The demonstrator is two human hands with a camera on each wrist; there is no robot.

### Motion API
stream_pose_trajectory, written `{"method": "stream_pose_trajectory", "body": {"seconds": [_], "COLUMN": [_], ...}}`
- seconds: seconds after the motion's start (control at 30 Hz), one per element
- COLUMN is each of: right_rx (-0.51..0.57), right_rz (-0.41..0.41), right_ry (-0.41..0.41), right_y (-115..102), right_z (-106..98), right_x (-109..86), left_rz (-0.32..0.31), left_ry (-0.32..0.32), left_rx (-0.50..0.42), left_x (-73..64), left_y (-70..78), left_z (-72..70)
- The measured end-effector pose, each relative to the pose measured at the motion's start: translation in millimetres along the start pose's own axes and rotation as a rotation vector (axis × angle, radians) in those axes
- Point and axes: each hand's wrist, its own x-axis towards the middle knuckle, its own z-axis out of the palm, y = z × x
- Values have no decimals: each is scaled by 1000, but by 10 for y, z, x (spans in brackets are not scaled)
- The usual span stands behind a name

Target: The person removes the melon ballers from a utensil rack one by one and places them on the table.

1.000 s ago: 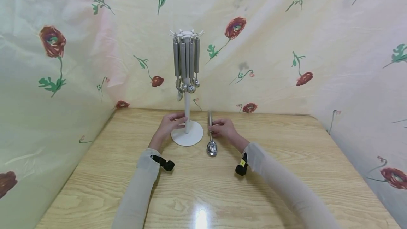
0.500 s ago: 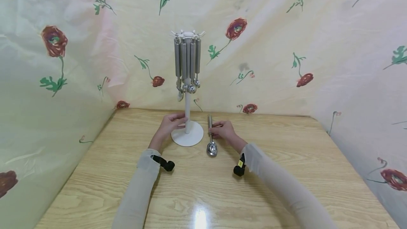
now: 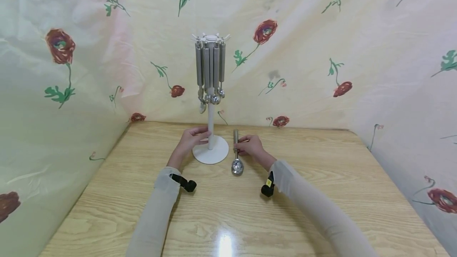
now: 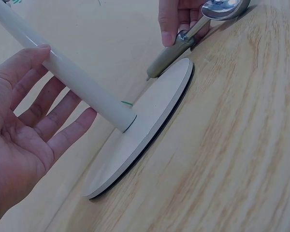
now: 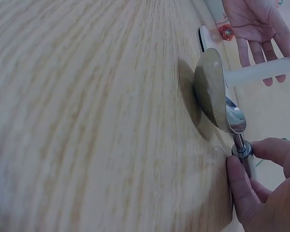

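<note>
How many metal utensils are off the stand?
1: the scoop, right of the white stand, pinched by the right hand. No other loose one shows, though some could be hidden.

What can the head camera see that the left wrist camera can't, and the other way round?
Only the head view shows the hooks, the hanging silver handles, the red flowers and the pale sleeves.

Only the left wrist view shows the black edge under the white stand, and the palm side of the left grip.

Both show the stand's pole and base, the silver scoop, the wooden table, the left grip and the right grip.
</note>
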Motion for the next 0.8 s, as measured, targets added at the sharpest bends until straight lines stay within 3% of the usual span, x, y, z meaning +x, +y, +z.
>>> {"method": "stream_pose_trajectory", "body": {"seconds": [0.63,0.8], "right_rx": [-91,-93], "right_rz": [-15,-88], "right_ry": [0,-68], "right_y": [-95,-247], "right_z": [-107,-153], "right_x": [-1,-15], "left_rz": [-2,-2], "left_ry": [-8,-8], "left_rx": [2,1], "left_x": [-11,-5], "left_y": [16,2], "left_z": [2,-4]}}
